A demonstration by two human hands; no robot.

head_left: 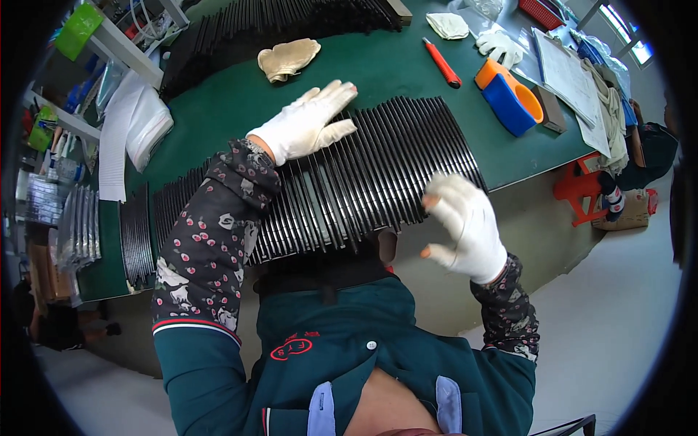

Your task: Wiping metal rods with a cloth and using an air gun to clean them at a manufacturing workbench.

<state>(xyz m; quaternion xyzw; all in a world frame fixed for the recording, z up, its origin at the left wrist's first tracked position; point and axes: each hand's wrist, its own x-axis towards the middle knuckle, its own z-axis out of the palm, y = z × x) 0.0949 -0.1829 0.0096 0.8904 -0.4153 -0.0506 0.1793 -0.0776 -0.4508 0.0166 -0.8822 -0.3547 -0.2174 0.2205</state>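
Note:
Thin black rods [392, 152] lie side by side in a long row along the front edge of the green table. Across their far ends rests my left hand [305, 123], in a white glove with bare fingertips, fingers stretched out and thumb apart. My right hand [469, 229], gloved the same way, hovers by the near right end of the row. Its thumb and fingers are spread with a gap between them, and nothing shows in it. My left forearm hides part of the row, which carries on to the left as tighter bundles [136, 240].
At the back lies another pile of black rods [276, 29]. Behind the row are a beige glove [288, 59], a red cutter knife [442, 64], an orange and blue tape dispenser [512, 98] and white gloves [500, 46]. Papers [567, 76] lie right; a red stool [574, 192] stands beyond.

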